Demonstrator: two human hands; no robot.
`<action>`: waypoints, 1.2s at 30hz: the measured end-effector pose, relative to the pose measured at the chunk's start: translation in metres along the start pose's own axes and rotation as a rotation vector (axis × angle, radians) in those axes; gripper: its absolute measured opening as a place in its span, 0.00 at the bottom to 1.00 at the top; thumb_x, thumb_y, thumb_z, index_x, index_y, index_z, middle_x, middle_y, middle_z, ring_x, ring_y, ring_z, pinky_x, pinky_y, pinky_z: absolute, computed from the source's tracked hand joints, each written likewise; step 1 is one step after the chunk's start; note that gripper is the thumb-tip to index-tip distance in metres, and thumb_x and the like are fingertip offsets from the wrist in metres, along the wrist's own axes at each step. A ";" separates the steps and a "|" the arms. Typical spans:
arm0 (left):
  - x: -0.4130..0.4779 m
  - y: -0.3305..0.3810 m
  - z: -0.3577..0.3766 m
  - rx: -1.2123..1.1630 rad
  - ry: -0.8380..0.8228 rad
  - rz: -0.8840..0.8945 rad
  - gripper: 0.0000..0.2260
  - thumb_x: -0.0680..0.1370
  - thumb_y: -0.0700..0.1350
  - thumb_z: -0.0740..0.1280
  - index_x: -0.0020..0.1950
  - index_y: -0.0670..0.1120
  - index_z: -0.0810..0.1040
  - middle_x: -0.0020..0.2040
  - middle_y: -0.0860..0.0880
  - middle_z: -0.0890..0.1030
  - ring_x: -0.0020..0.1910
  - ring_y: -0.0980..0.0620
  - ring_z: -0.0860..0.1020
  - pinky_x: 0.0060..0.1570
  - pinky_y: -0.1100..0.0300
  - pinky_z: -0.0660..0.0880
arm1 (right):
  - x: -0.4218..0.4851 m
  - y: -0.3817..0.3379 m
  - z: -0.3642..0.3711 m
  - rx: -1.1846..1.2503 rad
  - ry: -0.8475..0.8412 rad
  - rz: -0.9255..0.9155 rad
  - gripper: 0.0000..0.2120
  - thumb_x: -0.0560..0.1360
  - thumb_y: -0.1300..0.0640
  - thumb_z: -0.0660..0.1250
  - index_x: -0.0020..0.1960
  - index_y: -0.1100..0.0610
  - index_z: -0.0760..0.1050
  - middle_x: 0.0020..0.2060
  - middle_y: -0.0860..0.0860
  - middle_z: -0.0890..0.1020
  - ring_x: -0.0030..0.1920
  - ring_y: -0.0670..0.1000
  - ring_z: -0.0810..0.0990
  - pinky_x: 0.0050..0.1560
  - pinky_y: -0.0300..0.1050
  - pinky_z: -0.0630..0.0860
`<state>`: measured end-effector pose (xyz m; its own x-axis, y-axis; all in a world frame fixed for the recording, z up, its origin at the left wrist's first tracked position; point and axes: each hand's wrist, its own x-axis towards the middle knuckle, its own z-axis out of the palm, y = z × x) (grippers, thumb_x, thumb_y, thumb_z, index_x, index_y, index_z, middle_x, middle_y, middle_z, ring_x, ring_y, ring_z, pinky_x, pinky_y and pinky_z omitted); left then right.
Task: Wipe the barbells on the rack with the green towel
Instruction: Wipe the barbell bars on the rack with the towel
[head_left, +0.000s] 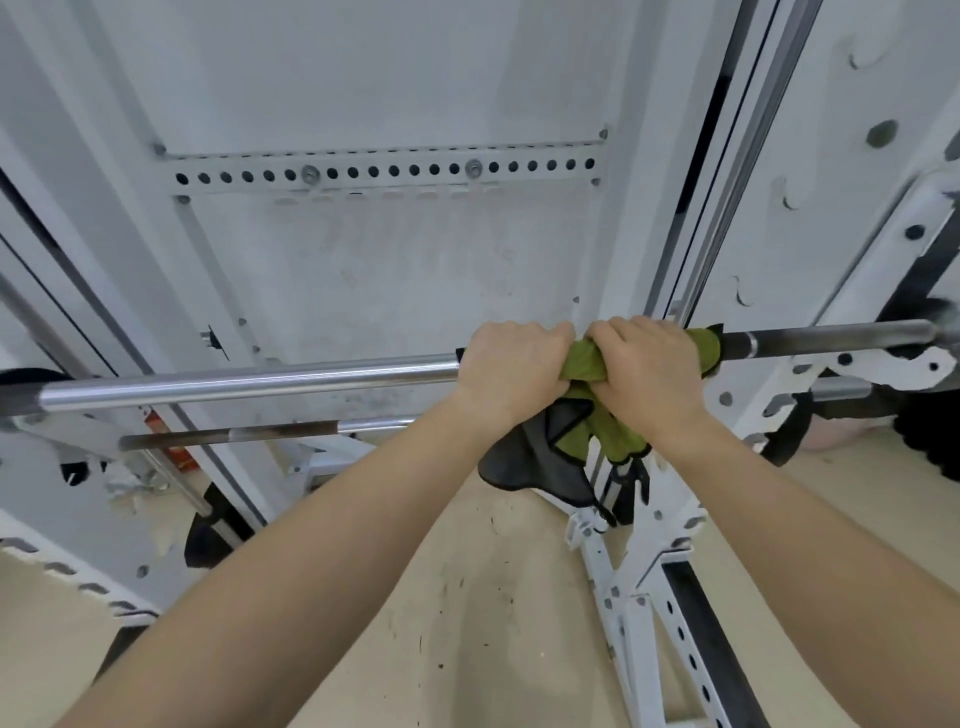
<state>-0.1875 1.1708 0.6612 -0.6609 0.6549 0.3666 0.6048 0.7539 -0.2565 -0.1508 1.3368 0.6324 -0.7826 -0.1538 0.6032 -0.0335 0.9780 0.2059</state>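
Both bare forearms reach up from the bottom corners and meet just right of centre. The left hand (514, 364) and right hand (649, 369) sit knuckles-up, side by side and almost touching, with their fingers curled over the top of the barbell (249, 382). Each hand grips the towel (589, 358), which is wrapped around the bar beneath them.

The towel is soft, crumpled green cloth with black edging. A bunch of it bulges between the two hands, a short edge shows at 3 o'clock of the right hand, and a loose green-and-black fold hangs at 6 o'clock below the wrists.

The barbell is a round metal rod running nearly level across the view. It is bright and polished towards 9 o'clock of the hands and darker and duller towards 3 o'clock, where it rests on the white rack (914, 364). The rack's posts are painted steel, punched with rows of holes. A second bar (234, 434), partly rust-brown, lies at 8 o'clock of the hands, lower down. The floor (467, 623) is pale and speckled.
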 end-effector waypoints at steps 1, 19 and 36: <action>-0.006 -0.007 0.000 0.006 0.009 -0.005 0.12 0.78 0.54 0.63 0.46 0.49 0.64 0.30 0.52 0.60 0.29 0.46 0.67 0.27 0.58 0.51 | 0.002 -0.006 -0.001 -0.006 -0.008 -0.004 0.10 0.65 0.57 0.75 0.43 0.56 0.76 0.34 0.51 0.79 0.36 0.57 0.77 0.36 0.48 0.66; -0.005 -0.013 -0.005 0.072 -0.080 -0.036 0.15 0.77 0.60 0.63 0.50 0.49 0.70 0.42 0.47 0.78 0.35 0.43 0.72 0.33 0.55 0.63 | 0.004 -0.009 0.001 -0.028 0.118 -0.201 0.07 0.72 0.64 0.70 0.47 0.57 0.74 0.33 0.52 0.75 0.32 0.55 0.76 0.36 0.49 0.70; 0.166 0.223 -0.006 -0.063 -0.079 0.059 0.09 0.78 0.51 0.64 0.48 0.46 0.76 0.32 0.52 0.66 0.30 0.48 0.68 0.33 0.55 0.66 | -0.064 0.226 -0.011 -0.186 -0.051 0.052 0.05 0.69 0.66 0.66 0.43 0.59 0.76 0.34 0.54 0.81 0.36 0.57 0.81 0.65 0.58 0.72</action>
<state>-0.1597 1.4469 0.6699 -0.6550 0.7016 0.2805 0.6684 0.7111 -0.2180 -0.1015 1.5658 0.6485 -0.8112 -0.0916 0.5776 0.1193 0.9410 0.3168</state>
